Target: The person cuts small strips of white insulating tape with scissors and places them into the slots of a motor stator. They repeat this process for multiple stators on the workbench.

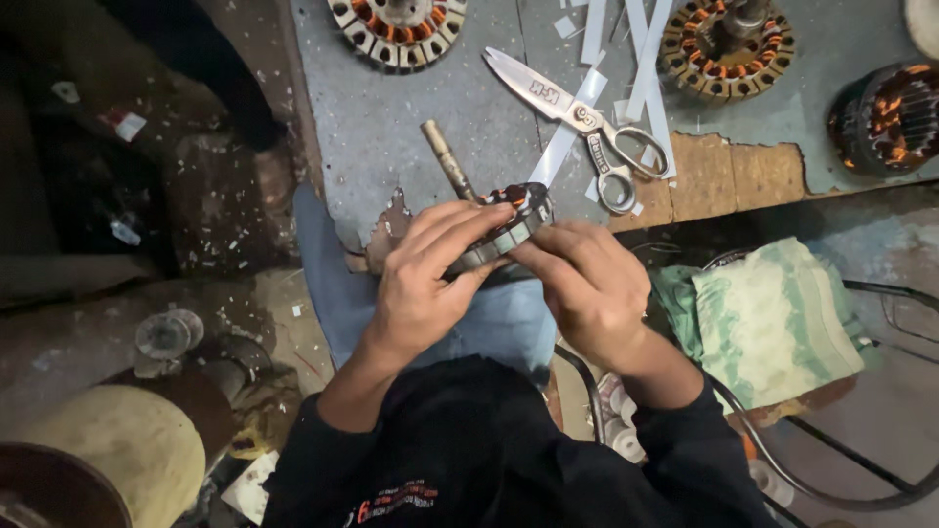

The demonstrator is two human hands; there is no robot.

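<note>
Over the workbench (411,127), both hands grip a stator (509,230).

We held both forearms angled inward in dark sleeves, so that our hands met in front of the chest. Our left hand (423,284) lay palm down, its fingers (460,227) stretched forward and pressed together, thumb tucked under. Our right hand (587,288) sat just beside it, knuckles up, fingers curled inward toward the left fingertips.
</note>
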